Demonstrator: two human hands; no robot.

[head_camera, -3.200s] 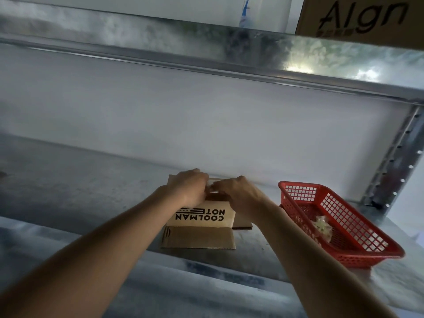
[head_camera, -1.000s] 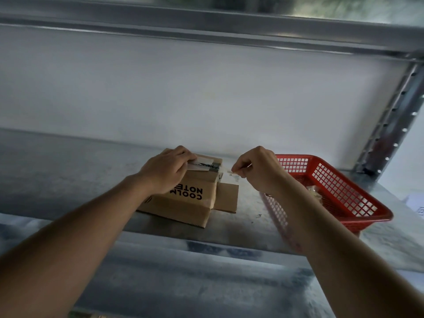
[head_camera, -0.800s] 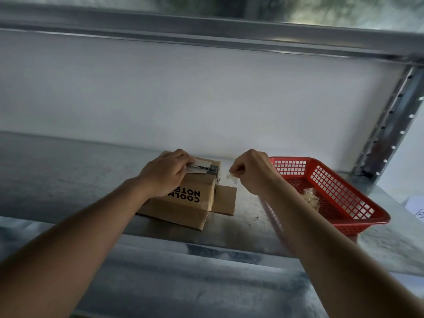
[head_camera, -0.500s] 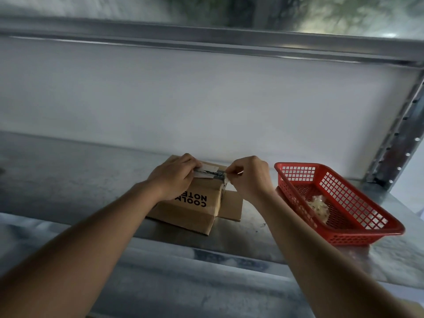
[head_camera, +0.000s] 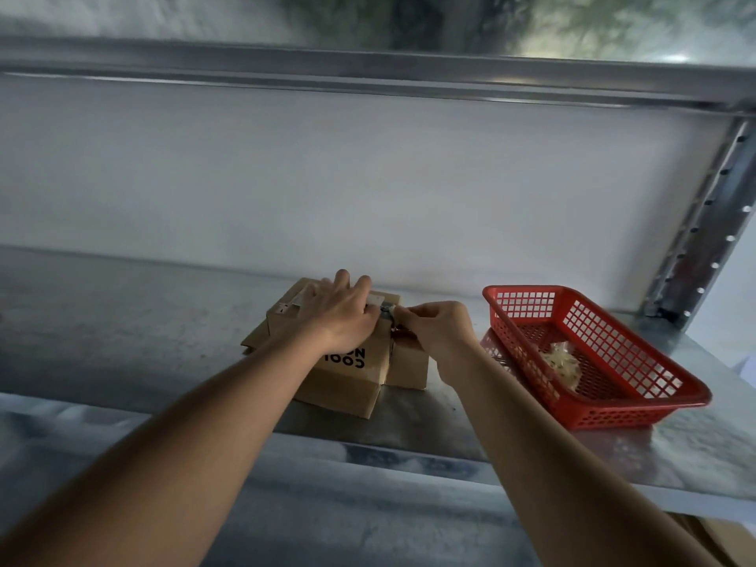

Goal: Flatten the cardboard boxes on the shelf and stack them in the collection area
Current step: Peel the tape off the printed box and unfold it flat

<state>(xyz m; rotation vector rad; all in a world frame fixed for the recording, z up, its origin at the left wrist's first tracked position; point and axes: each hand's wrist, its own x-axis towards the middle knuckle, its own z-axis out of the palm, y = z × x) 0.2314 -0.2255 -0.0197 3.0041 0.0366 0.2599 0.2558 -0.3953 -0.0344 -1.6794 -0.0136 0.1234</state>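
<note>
Early stage: cardboard box [head_camera: 347, 362] at frame centre on the metal shelf [head_camera: 122, 321] not yet flattened, left hand [head_camera: 339, 317] pressing flat on its top, right hand [head_camera: 439, 327] with grip pinching the tape end [head_camera: 390, 313]; flattening and stacking remain.

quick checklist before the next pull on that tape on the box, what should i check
1. Left hand presses flat on the cardboard box: ok.
2. Right hand pinches the tape at the box's top edge: ok.
3. How much tape is left stuck: cannot tell.
4. Box rests fully on the shelf, back from the front edge: ok.
5. Red basket stands apart to the right, outside the pull path: ok.
6. Box flattened: not ok, it stands upright with flaps splayed.
</note>
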